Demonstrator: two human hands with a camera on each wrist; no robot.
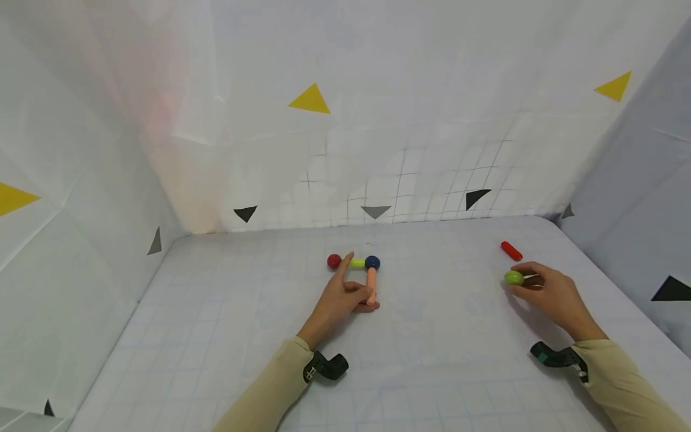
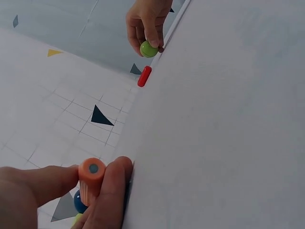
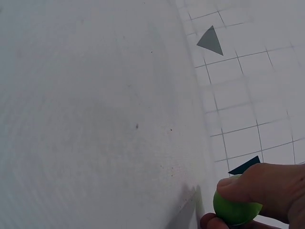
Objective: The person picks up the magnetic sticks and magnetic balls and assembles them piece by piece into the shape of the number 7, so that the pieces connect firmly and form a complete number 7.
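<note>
My left hand pinches an orange rod between thumb and fingers, its index finger stretched toward a yellow-green rod. The orange rod meets a dark blue ball, and the yellow-green rod runs from that ball toward a red ball. In the left wrist view the orange rod's end shows a grey round spot. Over at the right, my right hand grips a green ball between thumb and fingers. The same green ball is partly covered by the thumb in the right wrist view.
A red rod lies on the white table just beyond the right hand. White sheets with yellow and dark triangles stand as walls at the back and both sides. Each wrist carries a black camera mount.
</note>
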